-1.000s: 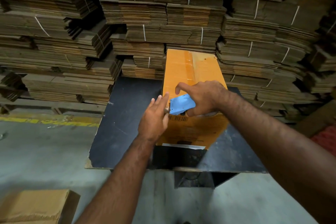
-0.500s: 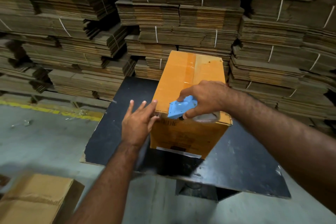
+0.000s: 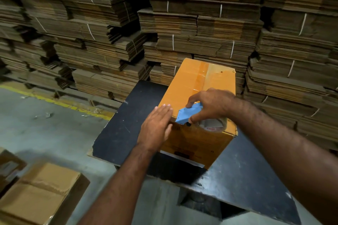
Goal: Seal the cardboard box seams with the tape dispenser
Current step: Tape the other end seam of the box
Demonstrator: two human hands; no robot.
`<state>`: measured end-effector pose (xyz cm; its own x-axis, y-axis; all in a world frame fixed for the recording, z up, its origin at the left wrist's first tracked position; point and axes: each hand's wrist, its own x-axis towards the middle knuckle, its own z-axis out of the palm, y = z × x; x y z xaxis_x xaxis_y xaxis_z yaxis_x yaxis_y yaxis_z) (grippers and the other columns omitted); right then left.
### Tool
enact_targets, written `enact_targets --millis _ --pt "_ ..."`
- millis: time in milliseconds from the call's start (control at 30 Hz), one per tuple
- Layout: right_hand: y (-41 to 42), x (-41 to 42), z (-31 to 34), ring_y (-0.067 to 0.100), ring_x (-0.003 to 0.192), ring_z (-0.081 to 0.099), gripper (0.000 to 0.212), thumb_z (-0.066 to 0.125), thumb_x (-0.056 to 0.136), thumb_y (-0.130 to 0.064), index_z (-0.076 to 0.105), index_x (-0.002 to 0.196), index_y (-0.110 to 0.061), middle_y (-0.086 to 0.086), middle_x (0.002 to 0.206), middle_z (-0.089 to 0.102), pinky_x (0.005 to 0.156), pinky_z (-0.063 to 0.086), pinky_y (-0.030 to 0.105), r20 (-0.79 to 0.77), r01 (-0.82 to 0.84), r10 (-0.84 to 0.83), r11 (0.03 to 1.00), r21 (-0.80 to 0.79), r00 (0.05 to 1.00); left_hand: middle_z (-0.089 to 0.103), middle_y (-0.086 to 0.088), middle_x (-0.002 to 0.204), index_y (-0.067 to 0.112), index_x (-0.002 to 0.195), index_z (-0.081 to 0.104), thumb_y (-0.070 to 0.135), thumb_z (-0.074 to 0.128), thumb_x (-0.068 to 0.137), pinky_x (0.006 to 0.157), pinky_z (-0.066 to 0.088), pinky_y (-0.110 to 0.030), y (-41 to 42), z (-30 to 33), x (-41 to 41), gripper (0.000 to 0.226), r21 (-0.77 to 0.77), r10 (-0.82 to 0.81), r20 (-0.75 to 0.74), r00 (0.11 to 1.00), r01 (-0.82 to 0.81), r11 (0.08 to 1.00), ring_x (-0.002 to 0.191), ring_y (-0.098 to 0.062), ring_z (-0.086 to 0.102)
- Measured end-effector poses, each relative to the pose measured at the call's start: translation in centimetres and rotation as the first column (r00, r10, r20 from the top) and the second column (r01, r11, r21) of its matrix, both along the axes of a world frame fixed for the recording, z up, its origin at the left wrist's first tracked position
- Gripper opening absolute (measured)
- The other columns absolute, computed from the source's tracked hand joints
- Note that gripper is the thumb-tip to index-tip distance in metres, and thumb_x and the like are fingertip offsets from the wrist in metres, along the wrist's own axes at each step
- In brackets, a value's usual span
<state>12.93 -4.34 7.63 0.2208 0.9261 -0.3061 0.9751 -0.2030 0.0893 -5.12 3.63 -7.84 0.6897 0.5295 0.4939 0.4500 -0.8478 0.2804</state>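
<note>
Two hands on the cardboard box (image 3: 184, 86): right hand (image 3: 210, 106) grips the tape dispenser (image 3: 188, 114), left hand (image 3: 157, 126) presses flat.

A black table (image 3: 128, 129) carries an orange cardboard box (image 3: 192, 144) standing upright.

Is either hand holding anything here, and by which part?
The right hand grips the blue tape dispenser by its body. The left hand holds nothing; it lies flat against the box.
</note>
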Motion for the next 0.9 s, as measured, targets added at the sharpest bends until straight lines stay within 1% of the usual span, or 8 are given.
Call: enact_targets --millis 133,300,433,500,600,700,767,900 --pt "0.4 -0.3 -0.2 0.014 0.100 0.046 0.058 0.063 0.073 -0.076 0.052 0.125 -0.053 -0.008 0.118 0.057 0.069 0.039 0.035 0.003 0.006 -0.006 1.000 0.004 1.000 0.056 -0.010 0.143 0.009 0.137 0.056 0.015 0.079 0.080 0.116 0.037 -0.044 0.9 -0.8 -0.5 0.063 0.052 -0.012 0.040 0.999 0.010 0.999 0.136 -0.022 0.049" --pt "-1.8 1.5 0.8 0.012 0.104 0.044 0.063 0.062 0.073 -0.078 0.050 0.129 -0.054 -0.012 0.122 0.057 0.076 0.045 0.038 0.002 -0.007 0.007 1.000 0.014 1.000 0.058 -0.009 0.142 0.009 0.135 0.059 0.015 0.081 0.079 0.115 0.038 -0.044 1.7 -0.6 -0.2 0.060 0.046 -0.030 0.025 0.999 0.028 0.999 0.134 -0.023 0.051" --pt "-3.9 2.5 0.3 0.014 0.110 0.049 0.062 0.061 0.073 -0.079 0.050 0.129 -0.054 -0.014 0.121 0.059 0.078 0.044 0.038 0.000 0.031 -0.031 0.999 -0.009 1.000 0.056 -0.009 0.144 0.009 0.138 0.056 0.011 0.078 0.080 0.116 0.036 -0.044 1.6 -0.3 -0.3 0.062 0.033 -0.027 -0.004 1.000 0.027 0.999 0.135 -0.023 0.050" --pt "-3.1 2.1 0.2 0.013 0.105 0.048 0.061 0.062 0.072 -0.078 0.051 0.127 -0.054 -0.013 0.119 0.059 0.077 0.044 0.038 0.023 0.043 -0.043 0.999 -0.002 0.999 0.055 -0.011 0.144 0.008 0.138 0.055 0.010 0.078 0.079 0.117 0.033 -0.045 1.3 0.1 -0.4 0.063 0.049 -0.013 -0.019 1.000 0.014 0.999 0.136 -0.025 0.049" --pt "-2.4 1.9 0.6 0.010 0.101 0.041 0.059 0.064 0.070 -0.077 0.053 0.124 -0.054 -0.013 0.119 0.057 0.072 0.039 0.037 0.014 0.068 -0.068 0.997 -0.021 0.998 0.044 -0.012 0.153 0.008 0.146 0.044 0.023 0.074 0.083 0.122 0.024 -0.045 0.4 0.1 -0.2 0.071 0.057 -0.009 -0.089 0.996 0.014 0.998 0.145 -0.025 0.037" --pt "-2.9 2.3 0.1 0.012 0.104 0.045 0.058 0.064 0.070 -0.076 0.053 0.123 -0.055 -0.012 0.121 0.058 0.074 0.040 0.037 -0.007 0.103 -0.103 0.994 -0.019 0.995 0.040 -0.011 0.156 0.008 0.150 0.039 0.025 0.073 0.084 0.122 0.019 -0.042 -0.9 0.0 1.2 0.076 0.046 -0.117 -0.115 0.986 0.123 0.991 0.148 -0.025 0.031" --pt "-3.0 2.2 -0.2 0.013 0.105 0.047 0.059 0.064 0.070 -0.077 0.052 0.124 -0.056 -0.011 0.121 0.060 0.076 0.042 0.037 -0.002 0.109 -0.109 0.994 -0.007 0.994 0.045 -0.009 0.153 0.009 0.147 0.045 0.020 0.075 0.080 0.121 0.022 -0.041 -1.5 0.1 2.3 0.074 0.039 -0.165 -0.096 0.982 0.169 0.985 0.144 -0.024 0.038" --pt "-3.0 2.0 0.0 0.010 0.098 0.041 0.058 0.063 0.072 -0.076 0.052 0.125 -0.055 -0.011 0.120 0.059 0.075 0.041 0.037 0.013 0.114 -0.114 0.994 0.003 0.993 0.055 -0.007 0.145 0.012 0.139 0.055 0.019 0.080 0.078 0.116 0.034 -0.042 -1.2 0.1 2.7 0.066 0.023 -0.141 -0.041 0.989 0.142 0.990 0.136 -0.023 0.049"
